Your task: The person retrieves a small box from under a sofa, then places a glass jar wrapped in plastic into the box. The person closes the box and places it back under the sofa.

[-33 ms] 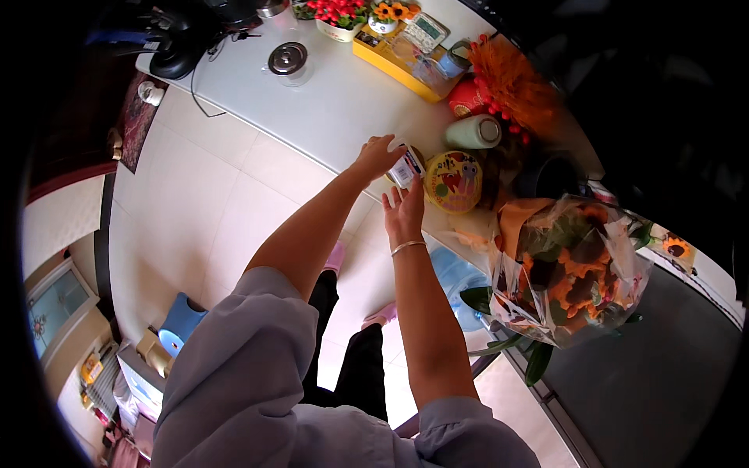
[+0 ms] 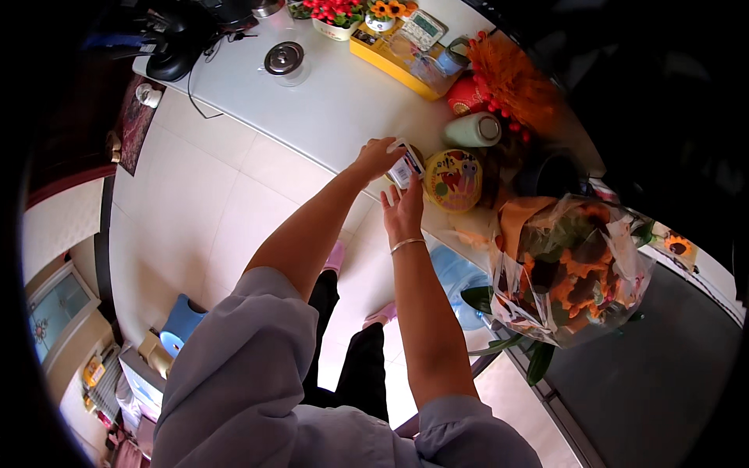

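Observation:
Near the front edge of the white table [image 2: 343, 101], I hold a small white box with a barcode label [image 2: 405, 169] between both hands. My left hand [image 2: 378, 157] grips its left and far side, fingers bent over it. From the near side, my right hand [image 2: 404, 210] presses fingertips to its lower edge, with other fingers partly spread. A round yellow tub with a cartoon lid [image 2: 453, 181] stands just right of the box. Part of a round brownish thing shows behind the box, mostly hidden. Beyond the tub lies a pale green thermos [image 2: 473, 130].
A glass cup with a metal lid [image 2: 284, 61] stands farther left, and a yellow organizer box [image 2: 398, 66] at the back. A wrapped sunflower bouquet [image 2: 573, 269] is at right, above a blue water jug [image 2: 455, 281]. A blue stool [image 2: 181, 321] sits on the floor.

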Tool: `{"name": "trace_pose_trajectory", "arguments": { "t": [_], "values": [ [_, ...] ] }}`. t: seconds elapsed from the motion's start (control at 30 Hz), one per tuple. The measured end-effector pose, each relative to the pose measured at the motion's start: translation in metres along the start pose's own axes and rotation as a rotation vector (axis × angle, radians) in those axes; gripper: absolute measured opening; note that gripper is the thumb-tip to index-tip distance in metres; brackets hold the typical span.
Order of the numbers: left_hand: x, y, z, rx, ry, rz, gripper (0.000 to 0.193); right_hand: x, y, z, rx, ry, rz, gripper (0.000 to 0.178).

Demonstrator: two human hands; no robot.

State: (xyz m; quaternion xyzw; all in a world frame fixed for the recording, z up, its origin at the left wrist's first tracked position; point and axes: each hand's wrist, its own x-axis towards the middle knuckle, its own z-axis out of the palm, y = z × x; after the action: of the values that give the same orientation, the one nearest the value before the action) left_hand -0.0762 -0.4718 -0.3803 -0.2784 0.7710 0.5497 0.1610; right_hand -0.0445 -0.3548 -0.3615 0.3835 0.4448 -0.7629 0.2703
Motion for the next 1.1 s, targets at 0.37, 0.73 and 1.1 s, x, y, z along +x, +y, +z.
{"name": "trace_pose_trajectory", "arguments": {
  "t": [0.37, 0.73, 1.1],
  "values": [
    [-0.091, -0.048, -0.038, -0.623, 0.059, 0.096, 0.042, -0.044, 0.040, 0.009, -0.193, -0.070, -0.181, 0.049],
    [-0.355, 0.110, -0.035, -0.398, 0.075, 0.286, 0.056, -0.319, -0.043, -0.070, -0.366, -0.225, -0.458, 0.057],
    [-0.372, 0.332, 0.231, -0.265, -0.569, 0.784, 0.070, -0.385, -0.274, -0.289, 0.221, -0.091, -0.972, 0.069]
  ]
}}
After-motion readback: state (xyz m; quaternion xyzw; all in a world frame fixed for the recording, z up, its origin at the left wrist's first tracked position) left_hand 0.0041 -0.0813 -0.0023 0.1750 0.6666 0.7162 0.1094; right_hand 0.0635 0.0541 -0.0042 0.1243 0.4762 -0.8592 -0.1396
